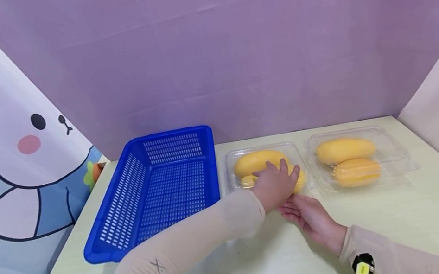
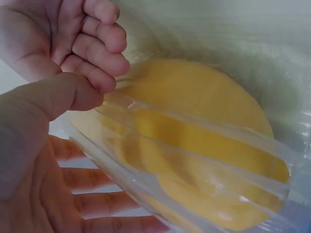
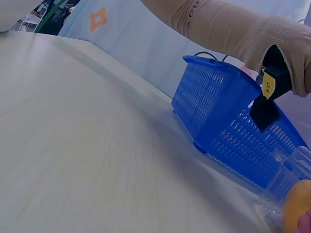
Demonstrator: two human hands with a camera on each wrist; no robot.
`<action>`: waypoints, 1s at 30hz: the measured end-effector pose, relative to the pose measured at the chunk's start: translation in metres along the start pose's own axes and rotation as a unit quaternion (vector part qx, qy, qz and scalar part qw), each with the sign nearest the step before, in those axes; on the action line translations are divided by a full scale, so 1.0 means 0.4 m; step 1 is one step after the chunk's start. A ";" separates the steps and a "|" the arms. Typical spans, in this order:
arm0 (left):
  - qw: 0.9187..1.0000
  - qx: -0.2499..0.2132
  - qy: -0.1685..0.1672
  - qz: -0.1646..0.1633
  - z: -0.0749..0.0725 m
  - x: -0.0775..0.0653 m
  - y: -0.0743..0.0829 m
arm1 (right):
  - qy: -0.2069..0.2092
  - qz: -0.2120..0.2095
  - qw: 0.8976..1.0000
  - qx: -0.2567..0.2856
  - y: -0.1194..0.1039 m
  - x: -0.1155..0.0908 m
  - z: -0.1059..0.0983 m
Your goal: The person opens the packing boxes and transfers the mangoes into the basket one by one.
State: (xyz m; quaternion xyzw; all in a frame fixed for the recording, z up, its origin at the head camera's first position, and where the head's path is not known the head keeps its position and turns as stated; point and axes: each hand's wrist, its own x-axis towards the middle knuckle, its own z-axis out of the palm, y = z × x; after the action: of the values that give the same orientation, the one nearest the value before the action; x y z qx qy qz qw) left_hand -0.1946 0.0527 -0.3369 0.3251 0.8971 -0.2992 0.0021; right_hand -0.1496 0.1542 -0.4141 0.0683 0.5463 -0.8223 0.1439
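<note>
A clear plastic container [image 1: 230, 166] of yellow mangoes [image 1: 260, 161] lies right of the blue basket. My left hand [image 1: 275, 186] rests over its front part with the fingers spread. In the left wrist view, the left thumb [image 2: 80, 94] presses at the container's edge and the other fingers [image 2: 102, 201] lie across the clear plastic. My right hand [image 1: 313, 222] is at the container's near right corner, curled fingers pinching its edge beside the left thumb. The right wrist view catches only the right fingertips [image 3: 304, 224] beside one mango [image 3: 297, 204].
A blue slatted basket [image 1: 212, 166] stands on the pale table [image 1: 418, 231] at the left. A second clear container [image 1: 392, 155] with two mangoes [image 1: 345, 149] stands at the right. Purple cloth [image 1: 232, 51] hangs behind the table, with a cartoon-printed cloth [image 1: 5, 139] on the left.
</note>
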 end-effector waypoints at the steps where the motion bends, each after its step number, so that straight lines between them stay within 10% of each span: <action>1: 1.000 0.003 0.000 -0.001 0.000 0.000 0.002 | 0.001 0.000 1.000 0.000 0.000 -0.001 0.000; 30: 0.999 0.044 -0.005 -0.015 -0.025 0.006 0.043 | 0.004 0.006 1.000 0.021 -0.011 -0.013 0.003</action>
State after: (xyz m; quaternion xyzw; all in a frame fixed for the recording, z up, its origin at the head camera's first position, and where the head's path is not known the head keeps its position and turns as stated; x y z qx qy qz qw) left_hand -0.1846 0.0698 -0.3385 0.3103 0.8876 -0.3402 -0.0121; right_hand -0.1457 0.1555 -0.4085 0.0781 0.5295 -0.8322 0.1452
